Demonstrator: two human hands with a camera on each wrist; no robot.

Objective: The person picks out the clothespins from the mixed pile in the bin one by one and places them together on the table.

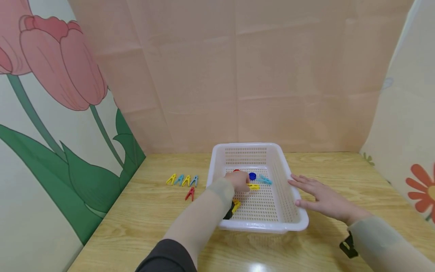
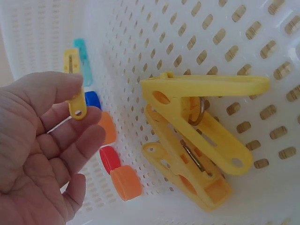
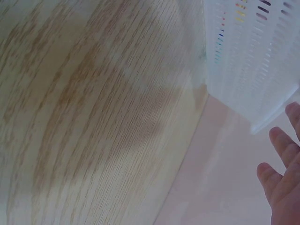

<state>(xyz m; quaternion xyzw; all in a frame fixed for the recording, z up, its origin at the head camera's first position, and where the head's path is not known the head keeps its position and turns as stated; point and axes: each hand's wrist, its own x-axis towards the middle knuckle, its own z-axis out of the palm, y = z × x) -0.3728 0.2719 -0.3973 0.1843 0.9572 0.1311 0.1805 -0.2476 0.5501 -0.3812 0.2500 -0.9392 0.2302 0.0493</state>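
Note:
My left hand (image 1: 239, 180) reaches down into a white perforated plastic basket (image 1: 258, 226). In the left wrist view its thumb and index finger pinch a yellow clothespin (image 2: 76, 101). Just beyond that lies a light-blue clothespin (image 2: 83, 61), near a blue cap (image 2: 93, 100). Orange caps (image 2: 126, 183) and a red cap (image 2: 110, 159) rest on the basket floor. Two more yellow clothespins (image 2: 206, 89) lie close to the camera against the holed plastic. My right hand (image 1: 323, 198) has its fingers spread, fingertips at the basket's right rim.
Left of the basket on the wooden table (image 1: 136, 223), yellow and blue clothespins (image 1: 186, 180) stand in a row, with a red clothespin (image 1: 190, 193) in front. A pinkish sheet (image 1: 238, 75) hangs behind the table. Flower-patterned walls flank both sides.

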